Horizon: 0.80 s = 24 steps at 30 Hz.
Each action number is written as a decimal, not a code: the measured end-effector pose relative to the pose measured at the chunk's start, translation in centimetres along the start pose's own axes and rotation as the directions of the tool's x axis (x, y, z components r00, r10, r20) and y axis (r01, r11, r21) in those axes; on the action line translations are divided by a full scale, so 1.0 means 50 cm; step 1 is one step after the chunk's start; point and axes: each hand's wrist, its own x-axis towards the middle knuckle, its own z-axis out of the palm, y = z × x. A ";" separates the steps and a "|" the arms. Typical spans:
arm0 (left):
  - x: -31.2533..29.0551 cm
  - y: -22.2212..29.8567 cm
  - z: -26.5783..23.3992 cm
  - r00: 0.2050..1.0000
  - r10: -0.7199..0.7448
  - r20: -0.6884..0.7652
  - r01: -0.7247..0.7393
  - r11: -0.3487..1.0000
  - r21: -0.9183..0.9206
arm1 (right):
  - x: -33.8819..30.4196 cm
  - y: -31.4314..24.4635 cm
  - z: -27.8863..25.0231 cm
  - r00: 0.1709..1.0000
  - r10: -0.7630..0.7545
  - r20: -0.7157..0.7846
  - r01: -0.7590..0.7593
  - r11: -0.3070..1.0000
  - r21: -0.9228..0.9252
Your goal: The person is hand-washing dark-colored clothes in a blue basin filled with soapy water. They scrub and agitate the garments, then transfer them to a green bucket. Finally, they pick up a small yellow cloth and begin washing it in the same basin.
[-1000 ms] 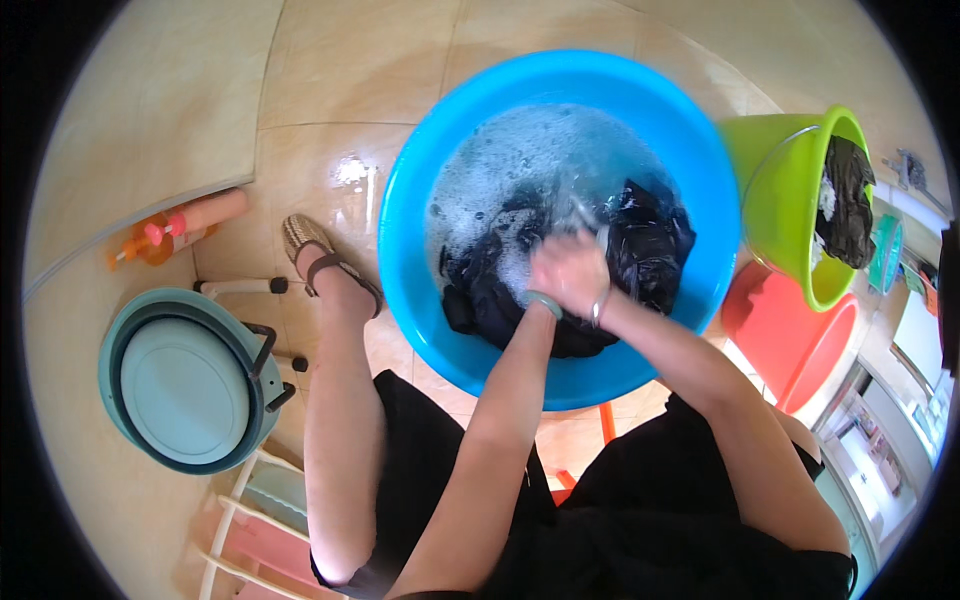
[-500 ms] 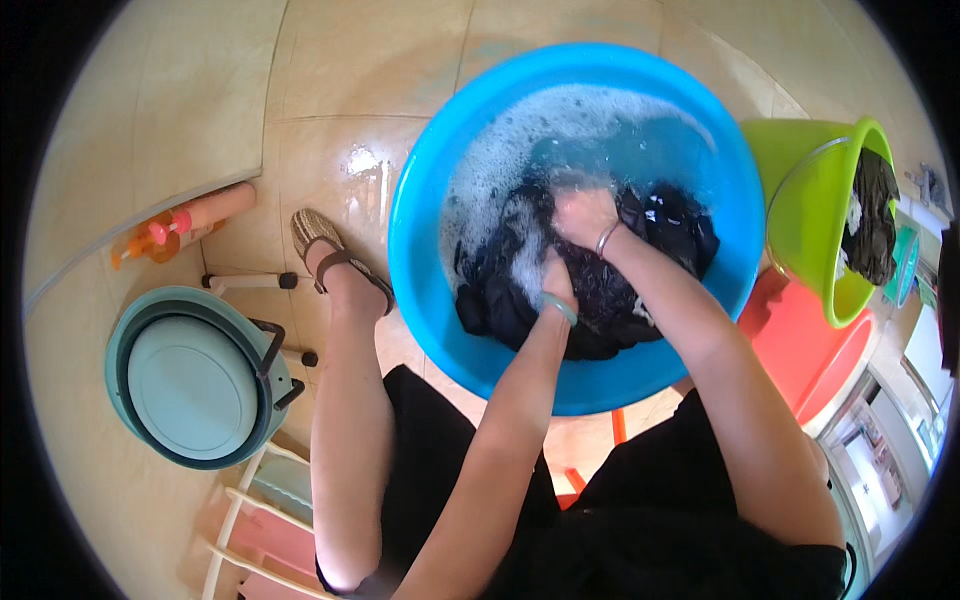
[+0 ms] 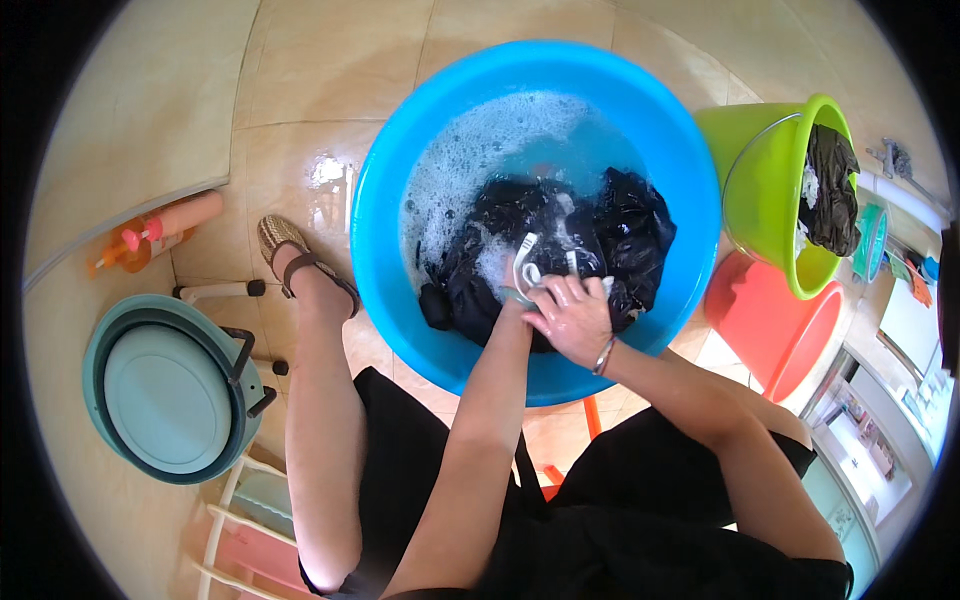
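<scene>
Wet black clothing (image 3: 560, 235) lies bunched in the soapy water of a large blue basin (image 3: 375, 200). A white drawstring (image 3: 522, 268) loops out of it near the basin's near side. Bent over the cloth, my right hand (image 3: 573, 315) has its fingers closed round part of the drawstring, its thumb beside my left wrist. My left hand (image 3: 513, 303) reaches down into the clothing and suds; its fingers are hidden by the cloth, foam and my right hand. Foam (image 3: 450, 150) covers the water toward the far left.
To the right are a tilted lime-green bucket (image 3: 755, 180) with dark cloth in it and a red tub (image 3: 765, 330). At left stand a grey-green folding basin (image 3: 165, 385), a pale rack (image 3: 225, 520) and pump bottles (image 3: 180, 215). The tiled floor (image 3: 310, 90) is wet.
My right hand has come up out of the water and back toward me, onto the white drawstring, which now shows. My left hand stays low in the clothing. The whole view has shifted slightly.
</scene>
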 end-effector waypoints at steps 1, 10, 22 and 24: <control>0.004 -0.007 -0.012 0.997 0.045 0.068 -0.044 0.999 -0.013 | 0.004 -0.011 0.019 0.998 0.051 0.043 -0.051 0.999 -0.016; -0.052 0.017 0.089 0.949 0.227 -0.221 -0.146 0.932 0.332 | 0.169 0.135 0.130 0.999 0.011 0.049 -0.016 0.995 0.094; -0.046 0.040 0.077 0.950 0.098 -0.297 -0.017 0.964 0.266 | 0.231 0.243 0.065 0.951 0.290 0.106 -0.309 0.874 0.375; -0.039 0.027 0.075 0.955 0.078 -0.285 -0.005 0.969 0.247 | 0.189 0.238 0.026 0.963 0.269 -0.012 -0.242 0.884 0.399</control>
